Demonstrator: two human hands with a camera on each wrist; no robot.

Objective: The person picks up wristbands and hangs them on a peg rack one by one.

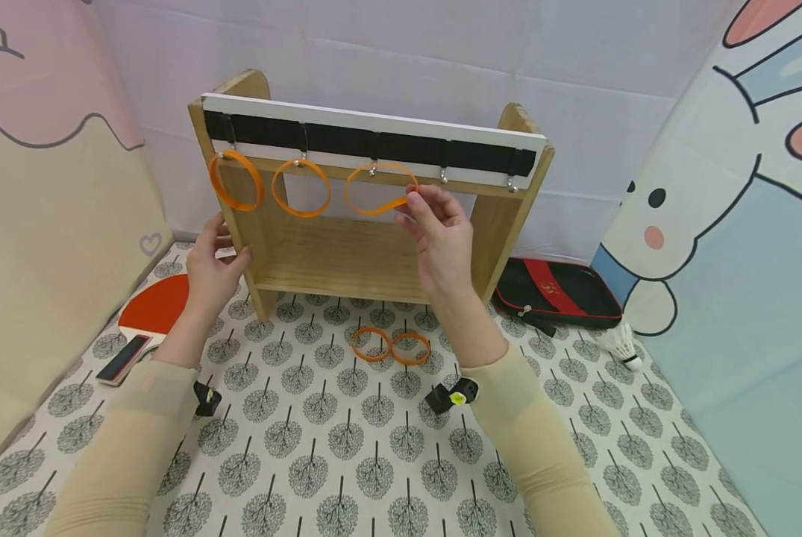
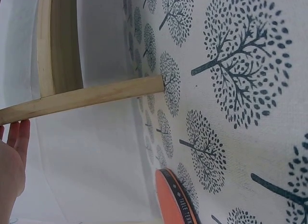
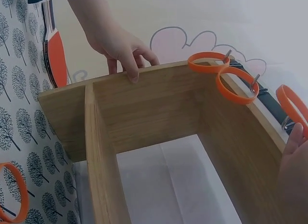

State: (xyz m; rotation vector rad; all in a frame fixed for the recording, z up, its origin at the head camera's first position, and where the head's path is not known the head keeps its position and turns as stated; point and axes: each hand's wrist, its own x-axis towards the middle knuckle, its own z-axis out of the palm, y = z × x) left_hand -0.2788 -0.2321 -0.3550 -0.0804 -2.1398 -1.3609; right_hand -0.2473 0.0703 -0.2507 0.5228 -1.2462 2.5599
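Observation:
A wooden rack (image 1: 340,253) carries a row of metal hooks along its white-and-black top rail (image 1: 407,145). Orange wristbands hang on the two leftmost hooks, one at the far left (image 1: 242,205) and one beside it (image 1: 304,214). My right hand (image 1: 449,242) pinches the right edge of a third orange wristband (image 1: 390,206), whose loop overlaps the middle hook (image 1: 373,170). My left hand (image 1: 212,268) grips the rack's left side panel, thumb in front; in the right wrist view its fingers reach over that panel (image 3: 149,77). Two bare hooks are at the right, including the end one (image 1: 512,185).
Two more orange wristbands (image 1: 410,362) lie side by side on the tree-print cloth (image 1: 293,462). A red table tennis paddle (image 1: 155,304) is at the left, beside a dark flat object (image 1: 124,359). A black-and-red case (image 1: 585,291) and a shuttlecock (image 1: 621,347) lie right.

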